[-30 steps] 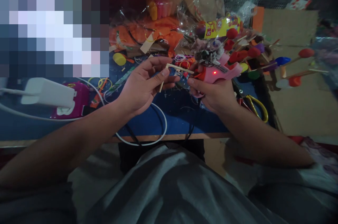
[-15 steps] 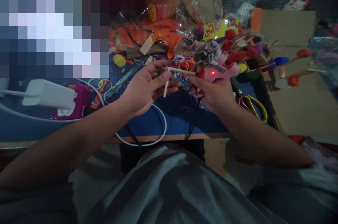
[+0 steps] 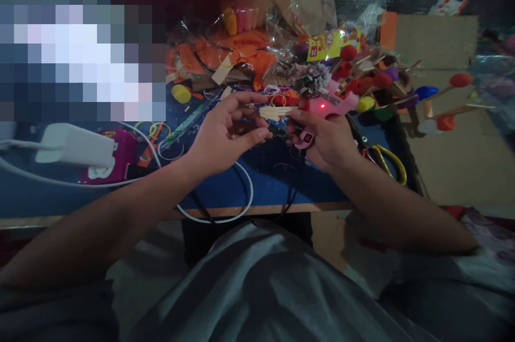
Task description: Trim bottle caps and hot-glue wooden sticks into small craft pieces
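Note:
My right hand (image 3: 332, 135) is closed around a pink hot glue gun (image 3: 333, 104) whose small red light is lit. Between the thumb and fingertips of that same hand, pale wooden sticks (image 3: 277, 111) point left, blurred by motion, so their exact shape is unclear. My left hand (image 3: 223, 127) has its fingers curved and apart around the sticks' left end, and nothing shows gripped in it. Whether its fingertips touch the sticks, I cannot tell. Behind the glue gun sits a fluffy grey tinsel-like bundle (image 3: 309, 79).
Scissors (image 3: 388, 162) with yellow and red handles lie right of my right hand. Sticks with coloured foam-like heads (image 3: 382, 81) pile up at the back right, by cardboard (image 3: 462, 143). A white charger (image 3: 74, 146) in a magenta socket block and a looping white cable (image 3: 251, 191) occupy the left.
My left fingers have loosened and spread from the stick they pinched. The sticks, formerly angled with one hanging down, now lie together in my right fingertips. The glue gun shifted slightly left.

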The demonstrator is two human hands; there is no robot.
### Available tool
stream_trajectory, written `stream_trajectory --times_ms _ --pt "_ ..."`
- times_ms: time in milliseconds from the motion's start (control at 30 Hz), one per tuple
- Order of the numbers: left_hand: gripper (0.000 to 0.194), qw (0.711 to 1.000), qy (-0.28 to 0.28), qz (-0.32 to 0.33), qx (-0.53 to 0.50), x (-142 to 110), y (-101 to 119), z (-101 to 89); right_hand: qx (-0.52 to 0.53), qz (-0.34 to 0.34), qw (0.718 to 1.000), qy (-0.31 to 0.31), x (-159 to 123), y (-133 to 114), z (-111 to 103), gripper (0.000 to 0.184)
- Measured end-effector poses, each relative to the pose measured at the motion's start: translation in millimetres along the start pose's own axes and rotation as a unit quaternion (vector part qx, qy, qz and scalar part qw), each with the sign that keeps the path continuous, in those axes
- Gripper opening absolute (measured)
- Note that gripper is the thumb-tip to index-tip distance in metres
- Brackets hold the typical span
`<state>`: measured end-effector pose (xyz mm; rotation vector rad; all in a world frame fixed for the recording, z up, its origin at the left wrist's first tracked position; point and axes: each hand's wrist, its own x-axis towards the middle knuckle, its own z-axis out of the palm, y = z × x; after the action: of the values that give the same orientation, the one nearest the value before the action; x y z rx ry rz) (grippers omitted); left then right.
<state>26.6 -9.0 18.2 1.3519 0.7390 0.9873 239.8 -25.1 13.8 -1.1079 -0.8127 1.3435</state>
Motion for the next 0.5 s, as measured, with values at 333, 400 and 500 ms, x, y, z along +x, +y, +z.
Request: stream_trajectory --times_ms 333,400,500 --pt "0.039 0.996 0.022 0.073 0.05 1.1 -5.4 -0.5 0.014 0.015 1.0 -0.02 -7.1 -6.9 6.3 0.053" --pt "0.037 0.992 0.032 0.1 0.065 2.2 -7.5 -1.0 0.016 0.024 0.999 -0.022 -7.7 -6.9 5.6 0.051" --pt "0.038 0.985 0.052 0.129 0.102 3.7 -11.1 -3.3 0.015 0.035 0.999 -0.025 -8.4 -7.6 5.1 0.048"
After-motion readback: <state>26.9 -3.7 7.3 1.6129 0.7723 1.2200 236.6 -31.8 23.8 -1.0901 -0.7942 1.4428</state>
